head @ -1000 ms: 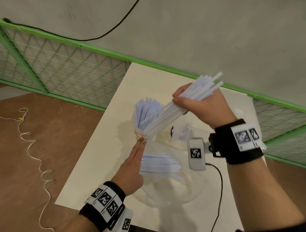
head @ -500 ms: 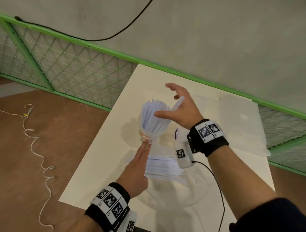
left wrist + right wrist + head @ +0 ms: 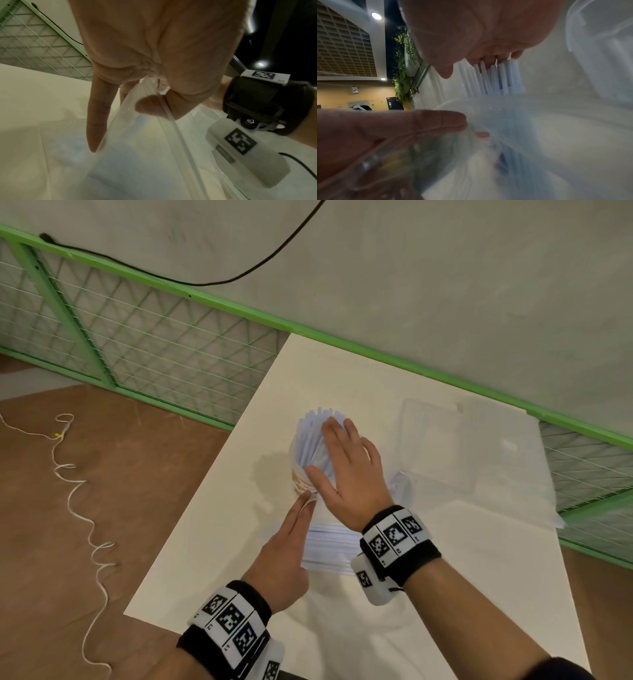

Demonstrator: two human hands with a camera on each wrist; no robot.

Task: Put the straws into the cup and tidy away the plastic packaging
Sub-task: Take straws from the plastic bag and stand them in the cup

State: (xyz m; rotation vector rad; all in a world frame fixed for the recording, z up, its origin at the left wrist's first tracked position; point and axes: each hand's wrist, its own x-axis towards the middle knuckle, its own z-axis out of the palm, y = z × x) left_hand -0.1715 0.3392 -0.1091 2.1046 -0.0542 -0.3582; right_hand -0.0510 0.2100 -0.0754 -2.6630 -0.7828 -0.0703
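A paper cup (image 3: 298, 478) packed with white straws (image 3: 310, 436) stands near the table's left edge. My right hand (image 3: 344, 463) lies flat on the straw tops with its fingers straight; the right wrist view shows the palm (image 3: 479, 33) on the straw ends (image 3: 496, 78). My left hand (image 3: 291, 542) reaches to the cup's base and pinches the edge of the clear plastic bag (image 3: 154, 142) between thumb and fingers. More straws (image 3: 329, 546) lie stacked inside that bag, partly hidden under my right wrist.
A clear plastic box (image 3: 435, 446) lies on the white table (image 3: 239, 542) to the right of the cup. A green mesh fence (image 3: 154, 344) runs along the far side. White cord (image 3: 78, 494) snakes over the brown floor on the left.
My right hand let go of its bundle of straws into the cup, then came down flat on their tops. The left hand stayed at the bag's edge.
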